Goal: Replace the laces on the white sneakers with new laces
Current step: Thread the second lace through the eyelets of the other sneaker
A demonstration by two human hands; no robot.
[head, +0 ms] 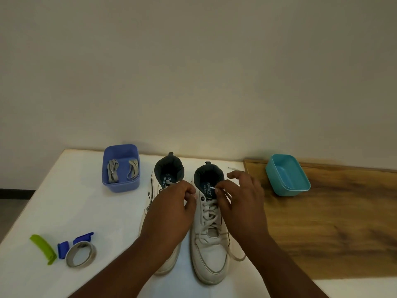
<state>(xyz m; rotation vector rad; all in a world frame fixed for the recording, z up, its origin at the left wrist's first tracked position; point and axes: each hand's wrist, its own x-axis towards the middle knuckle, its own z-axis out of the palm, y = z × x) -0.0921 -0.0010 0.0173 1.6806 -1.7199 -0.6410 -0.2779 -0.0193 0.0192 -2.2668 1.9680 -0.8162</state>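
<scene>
Our right hand (240, 203) pinches the white tip of the old lace (211, 214) between thumb and forefinger at the top of the sneaker (211, 250) on our right, the other fingers spread loose. Our left hand (171, 209) is curled at the opposite top eyelet; we cannot tell what it grips, though it looks closed on the lace's other end.

The lace is soft, light and limp, so we judge the stiff tip the best hold, drawing it out row by row. The shoe is light and may slide on the smooth tabletop (64, 201), so it wants steadying.

The second sneaker (166, 179) stands just beside it. The new laces (122, 171) lie bundled in the blue tub (120, 183) further left. A teal tub (287, 177) sits well apart on our right.
</scene>
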